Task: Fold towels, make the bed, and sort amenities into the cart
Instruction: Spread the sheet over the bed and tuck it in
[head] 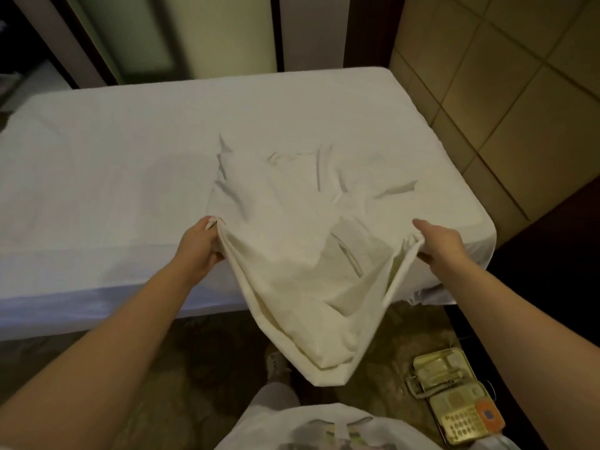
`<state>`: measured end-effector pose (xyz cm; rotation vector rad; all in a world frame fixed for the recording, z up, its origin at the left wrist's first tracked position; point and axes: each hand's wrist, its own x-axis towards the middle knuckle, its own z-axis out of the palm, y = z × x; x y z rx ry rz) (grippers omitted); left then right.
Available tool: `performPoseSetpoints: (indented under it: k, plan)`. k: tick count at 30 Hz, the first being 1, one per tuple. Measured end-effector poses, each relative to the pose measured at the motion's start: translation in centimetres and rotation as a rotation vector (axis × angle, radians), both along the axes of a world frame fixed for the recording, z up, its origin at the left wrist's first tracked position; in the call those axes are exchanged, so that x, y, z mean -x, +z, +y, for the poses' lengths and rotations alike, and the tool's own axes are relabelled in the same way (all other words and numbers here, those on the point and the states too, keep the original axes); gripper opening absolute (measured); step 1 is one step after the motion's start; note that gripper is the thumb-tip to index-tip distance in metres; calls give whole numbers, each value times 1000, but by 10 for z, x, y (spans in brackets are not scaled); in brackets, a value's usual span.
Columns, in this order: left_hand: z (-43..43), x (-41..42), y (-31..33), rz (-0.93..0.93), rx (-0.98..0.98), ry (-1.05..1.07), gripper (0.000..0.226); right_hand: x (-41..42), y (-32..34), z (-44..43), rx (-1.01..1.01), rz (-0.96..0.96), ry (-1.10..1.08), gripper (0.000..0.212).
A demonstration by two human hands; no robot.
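A white bed point(97, 177) covered by a smooth fitted sheet fills the middle of the view. A cream-white pillowcase point(302, 254) lies partly on the bed's right half and sags off its near edge toward the floor. My left hand point(199, 243) is shut on the pillowcase's left edge. My right hand point(440, 243) pinches its right edge, with the index finger stretched forward. Between the two hands the cloth hangs in a loose pouch, its lowest tip near my legs.
A telephone point(454, 401) with a keypad and an orange tag sits on the patterned floor at the lower right. A tiled wall point(519, 92) runs along the bed's right side. Dark panels and a door frame point(279, 30) stand behind the bed.
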<state>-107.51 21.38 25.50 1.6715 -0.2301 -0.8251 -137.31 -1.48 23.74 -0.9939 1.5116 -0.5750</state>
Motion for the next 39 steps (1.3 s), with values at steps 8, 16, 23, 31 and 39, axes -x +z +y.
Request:
performPoseSetpoints:
  k: [8, 16, 23, 31, 39]
  plan:
    - [-131, -99, 6, 309, 275, 115, 32, -139, -2, -89, -181, -377, -239, 35]
    - [-269, -244, 18, 100, 63, -4, 28, -278, 21, -199, -104, -358, -296, 29]
    - [-394, -338, 71, 28, 150, 117, 24, -363, 69, -324, 51, -400, -312, 27]
    - [-510, -435, 188, -11, 488, 320, 27, -447, 201, -457, 298, -550, -239, 23]
    - [-549, -491, 365, -259, 865, 237, 35, -470, 373, -517, 656, -625, -150, 16]
